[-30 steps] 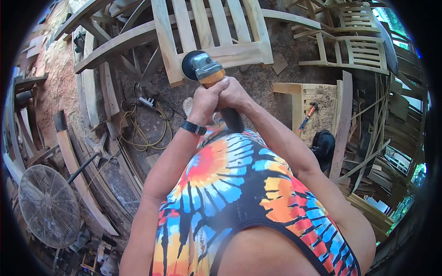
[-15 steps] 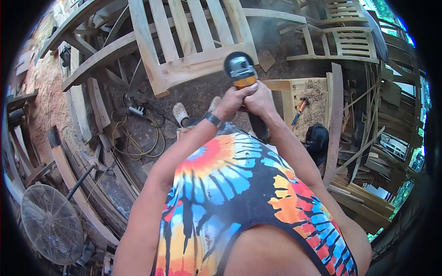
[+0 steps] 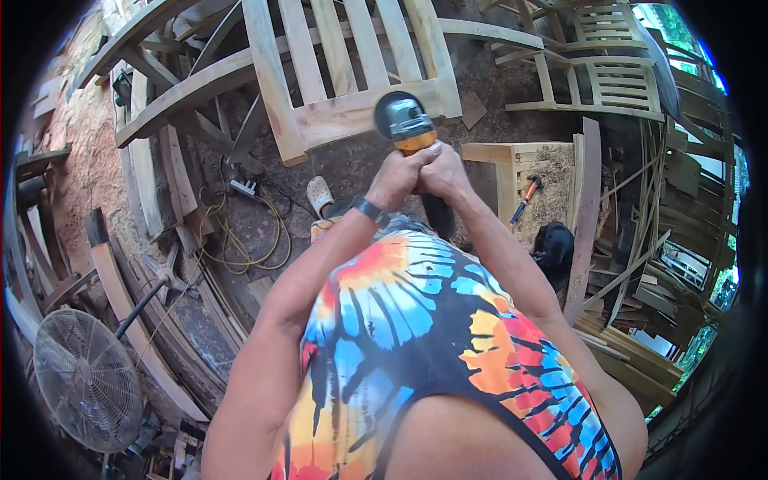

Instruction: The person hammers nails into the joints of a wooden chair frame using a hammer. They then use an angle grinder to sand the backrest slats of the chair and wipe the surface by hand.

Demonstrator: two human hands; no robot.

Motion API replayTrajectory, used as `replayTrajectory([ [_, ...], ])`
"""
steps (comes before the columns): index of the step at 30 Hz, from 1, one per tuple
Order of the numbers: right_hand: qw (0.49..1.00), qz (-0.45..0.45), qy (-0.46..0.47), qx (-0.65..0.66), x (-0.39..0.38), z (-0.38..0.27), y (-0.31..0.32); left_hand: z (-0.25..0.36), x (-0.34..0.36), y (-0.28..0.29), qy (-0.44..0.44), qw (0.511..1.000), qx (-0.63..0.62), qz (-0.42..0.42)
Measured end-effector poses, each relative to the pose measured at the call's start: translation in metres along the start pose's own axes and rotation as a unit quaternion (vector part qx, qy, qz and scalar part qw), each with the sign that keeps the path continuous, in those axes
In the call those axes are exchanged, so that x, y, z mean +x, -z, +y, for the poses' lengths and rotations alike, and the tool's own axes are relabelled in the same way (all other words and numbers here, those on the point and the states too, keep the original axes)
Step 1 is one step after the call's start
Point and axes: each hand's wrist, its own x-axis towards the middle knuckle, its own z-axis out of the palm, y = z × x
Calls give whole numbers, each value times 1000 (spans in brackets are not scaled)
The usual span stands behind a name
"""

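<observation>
Both my hands are closed around a yellow and black angle grinder (image 3: pixel 414 134) with a round dark disc at its head. My left hand (image 3: pixel 394 178), below a dark wristband, wraps the tool near its head. My right hand (image 3: pixel 444 172) grips the body beside it, and the dark rear end of the grinder shows below. The disc is over the right part of the wide bottom rail of a slatted wooden backrest (image 3: pixel 336 116). Whether disc and wood touch is hard to tell.
Curved wooden frames (image 3: pixel 184 96) stand to the left. A hammer (image 3: pixel 526 200) lies on a slatted wooden piece (image 3: pixel 552 156) strewn with shavings, near a black rounded object (image 3: pixel 554 246). A yellow cord (image 3: pixel 252 260) coils on the floor. A fan (image 3: pixel 86 380) stands lower left.
The grinder and both hands have shifted left along the bottom rail. My view has turned slightly, and one of the two clogs is now hidden.
</observation>
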Motion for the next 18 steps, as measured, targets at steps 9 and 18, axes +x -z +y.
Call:
replayTrajectory([
  [9,987,-133,47,82,-1,-11,-44,8,-29,34,35,981,124,147],
  [18,998,68,-4,9,2,10,19,-8,29,-11,36,997,16,-68],
])
